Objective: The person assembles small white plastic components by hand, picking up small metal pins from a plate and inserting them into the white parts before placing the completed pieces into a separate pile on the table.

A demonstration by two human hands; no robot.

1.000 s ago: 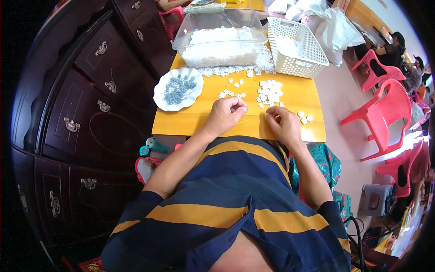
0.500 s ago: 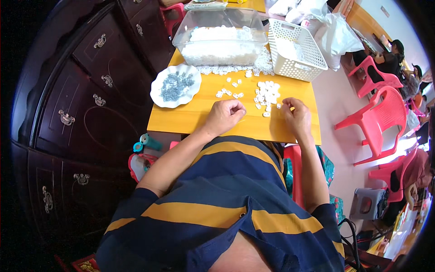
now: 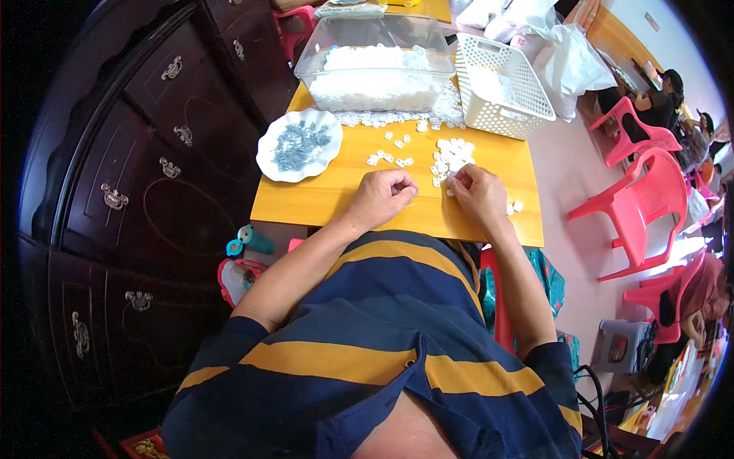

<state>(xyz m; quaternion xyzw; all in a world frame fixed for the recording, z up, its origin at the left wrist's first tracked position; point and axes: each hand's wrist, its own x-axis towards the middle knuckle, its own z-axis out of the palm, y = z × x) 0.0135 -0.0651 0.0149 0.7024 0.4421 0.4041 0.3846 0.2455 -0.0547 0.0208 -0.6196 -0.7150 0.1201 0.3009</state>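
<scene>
Over the front of the yellow table (image 3: 306, 206), my left hand (image 3: 382, 197) is closed in a pinch; whatever is between its fingertips is too small to make out. My right hand (image 3: 482, 195) bends in from the right, its fingertips together on a small white plastic piece (image 3: 449, 193) at the near edge of a loose pile of white pieces (image 3: 453, 155). Several similar pieces (image 3: 390, 158) lie scattered beyond my left hand. A couple of white pieces (image 3: 517, 206) sit just right of my right wrist.
A scalloped white plate (image 3: 330, 162) of small dark grey metallic-looking parts stands at left. At the back are a clear bin (image 3: 375, 76) full of white pieces and a white perforated basket (image 3: 508, 115). Dark drawers (image 3: 115, 153) flank the left; pink chairs (image 3: 646, 199) and other people are at right.
My right hand has moved left onto the near edge of the white pile. White pieces beside its wrist have come into view. The left hand stays closed in its place.
</scene>
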